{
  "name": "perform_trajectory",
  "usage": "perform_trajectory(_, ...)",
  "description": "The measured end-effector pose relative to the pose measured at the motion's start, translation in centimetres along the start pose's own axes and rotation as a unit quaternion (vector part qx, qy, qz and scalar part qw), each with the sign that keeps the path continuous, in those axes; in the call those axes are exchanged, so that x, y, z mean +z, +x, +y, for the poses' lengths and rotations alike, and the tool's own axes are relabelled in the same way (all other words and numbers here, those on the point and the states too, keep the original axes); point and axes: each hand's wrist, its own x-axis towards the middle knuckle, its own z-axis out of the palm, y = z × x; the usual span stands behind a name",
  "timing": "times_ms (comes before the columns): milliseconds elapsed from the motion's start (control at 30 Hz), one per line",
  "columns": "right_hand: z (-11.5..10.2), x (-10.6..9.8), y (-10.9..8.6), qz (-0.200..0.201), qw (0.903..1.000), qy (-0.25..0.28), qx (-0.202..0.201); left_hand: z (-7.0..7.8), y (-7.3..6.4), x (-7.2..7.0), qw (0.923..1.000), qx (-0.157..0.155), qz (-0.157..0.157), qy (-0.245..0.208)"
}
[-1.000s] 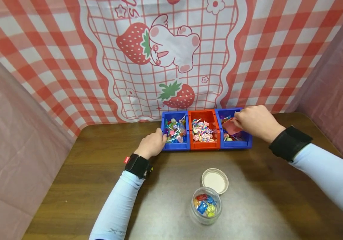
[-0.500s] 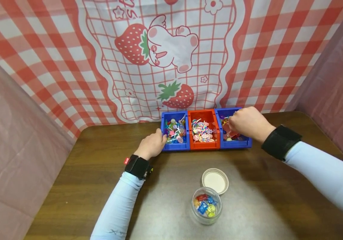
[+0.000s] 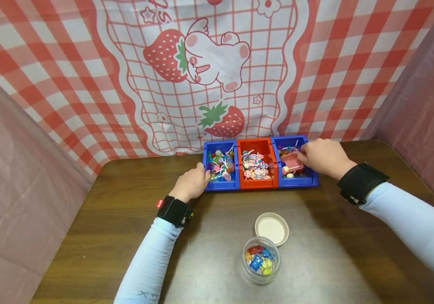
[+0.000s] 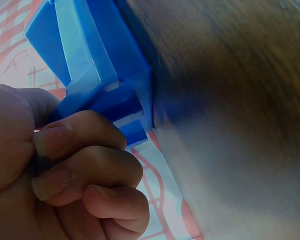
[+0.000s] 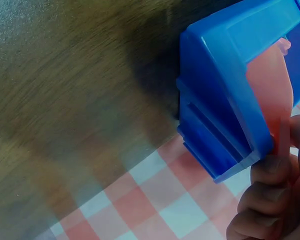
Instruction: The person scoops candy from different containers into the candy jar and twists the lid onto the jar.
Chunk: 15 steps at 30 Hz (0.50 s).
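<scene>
In the head view, the right hand grips a pink scoop that sits inside the right blue bin, near the worktop's far edge. The scoop's bowl extends left of the fingers; its handle is hidden by the hand. At the row's other end, the left hand holds the left blue bin by its side, fingertips partly hidden. The worktop's near edge is cut off; towards it stands a jar, covering part of a lid.

In the left wrist view, curled fingers hide the gripped corner.

In the right wrist view, fingers wrap the scoop's handle, hand cropped at the frame, bin wall masking part of the bowl.
</scene>
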Motion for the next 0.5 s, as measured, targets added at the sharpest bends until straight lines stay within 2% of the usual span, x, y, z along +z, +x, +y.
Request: perform_trajectory(500, 0.45, -0.38, -0.29, -0.02, 0.9995, 0.021, -0.013, 0.01, -0.07, -0.09, 1.0, 0.0, 0.0, -0.001)
